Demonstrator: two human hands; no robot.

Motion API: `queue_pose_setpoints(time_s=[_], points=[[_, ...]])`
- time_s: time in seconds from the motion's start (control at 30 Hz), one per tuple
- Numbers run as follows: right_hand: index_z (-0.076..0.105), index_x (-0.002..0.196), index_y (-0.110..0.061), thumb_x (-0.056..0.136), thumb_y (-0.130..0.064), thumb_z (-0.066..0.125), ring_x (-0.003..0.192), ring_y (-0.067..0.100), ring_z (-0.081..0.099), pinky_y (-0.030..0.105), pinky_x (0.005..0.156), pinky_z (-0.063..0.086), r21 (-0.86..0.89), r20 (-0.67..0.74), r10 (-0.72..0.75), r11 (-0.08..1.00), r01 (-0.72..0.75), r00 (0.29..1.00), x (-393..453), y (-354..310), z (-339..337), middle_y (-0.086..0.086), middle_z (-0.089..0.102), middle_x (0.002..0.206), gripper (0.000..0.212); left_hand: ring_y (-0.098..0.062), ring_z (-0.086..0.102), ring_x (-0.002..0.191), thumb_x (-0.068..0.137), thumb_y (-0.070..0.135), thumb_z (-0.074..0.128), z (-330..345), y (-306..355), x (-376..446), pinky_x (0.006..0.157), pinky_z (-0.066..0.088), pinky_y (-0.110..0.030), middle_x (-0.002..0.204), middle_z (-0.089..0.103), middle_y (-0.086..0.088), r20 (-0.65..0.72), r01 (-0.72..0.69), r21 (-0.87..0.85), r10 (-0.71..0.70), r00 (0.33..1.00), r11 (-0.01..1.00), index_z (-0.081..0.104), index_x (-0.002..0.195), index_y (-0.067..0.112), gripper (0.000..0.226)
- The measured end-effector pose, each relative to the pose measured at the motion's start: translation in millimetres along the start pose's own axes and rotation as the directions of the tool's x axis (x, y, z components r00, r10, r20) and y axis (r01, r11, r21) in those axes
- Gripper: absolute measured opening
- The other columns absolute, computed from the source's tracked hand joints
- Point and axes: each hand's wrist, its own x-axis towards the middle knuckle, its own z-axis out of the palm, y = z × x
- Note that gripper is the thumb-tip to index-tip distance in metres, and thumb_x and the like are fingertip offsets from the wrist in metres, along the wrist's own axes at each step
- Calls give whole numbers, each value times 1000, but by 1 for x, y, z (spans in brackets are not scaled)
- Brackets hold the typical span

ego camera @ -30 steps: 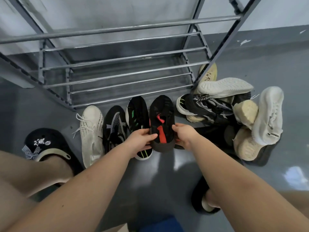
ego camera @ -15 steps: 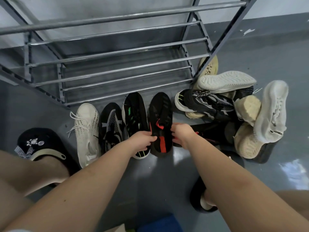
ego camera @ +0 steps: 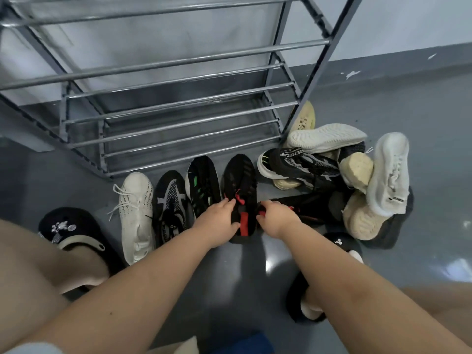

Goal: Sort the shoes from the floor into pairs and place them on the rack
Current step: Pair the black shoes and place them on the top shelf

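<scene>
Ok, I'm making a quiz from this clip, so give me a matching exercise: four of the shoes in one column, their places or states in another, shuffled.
Things:
1. white lace-up sneaker
2. black shoe with red accents
3. black shoe with green accents
4. white-soled shoe

Places or states:
A. held at the heel by both hands
B. lying sole-up on top of the pile
C. left end of the row
D. second from the row's right end

Pairs: 1-C, 2-A, 3-D, 4-B

Surroundings: floor, wall, worn footwear.
A glossy grey floor (ego camera: 229, 277) is seen, with bright glare patches; a pale wall (ego camera: 408, 21) with a grey skirting band (ego camera: 396, 65), chipped white in places. A black clog (ego camera: 69, 228) with small charms is worn on one foot, another black clog (ego camera: 301, 295) on the other.
</scene>
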Motion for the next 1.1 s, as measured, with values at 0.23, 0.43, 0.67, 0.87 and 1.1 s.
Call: queue_pose_setpoints(time_s=[0.23,0.43,0.67,0.87,1.1], points=[[39,139,-10,95,-33,48,128,34,42,39,103,39,-27,-107,57,998,-60,993,-13,30,-23,16,45,137,51,-20,7,147,97,37,44,-10,26,-5,118,11,-32,160,4,-3,0,-96,128,96,995,987,7,152,21,69],[35,142,-10,94,-34,48,131,35,39,41,107,36,-42,-206,50,997,-60,977,-12,45,-58,17,40,142,55,-22,7,147,96,38,45,-32,53,11,119,14,-36,160,3,-5,-17,-148,245,157,988,958,7,152,20,70],[37,141,-10,95,-37,47,129,35,40,44,105,38,-32,-293,61,997,-74,954,13,55,-113,16,43,140,54,-24,9,147,96,38,45,-63,81,47,118,16,-37,160,4,-7,-44,-159,299,180,983,941,11,152,19,69],[36,142,-12,98,-36,44,129,36,42,42,105,37,144,-297,64,989,-22,953,46,62,-109,17,44,140,51,-24,9,147,96,41,45,-63,81,81,118,18,-40,160,3,-4,-5,-84,222,87,996,972,10,152,22,69],[37,142,-11,95,-36,49,129,33,43,42,104,38,291,-311,125,956,-31,942,85,55,-97,15,48,138,54,-22,22,144,96,38,46,-56,82,114,115,20,-32,158,16,-4,19,-60,43,60,998,997,18,150,19,64]])
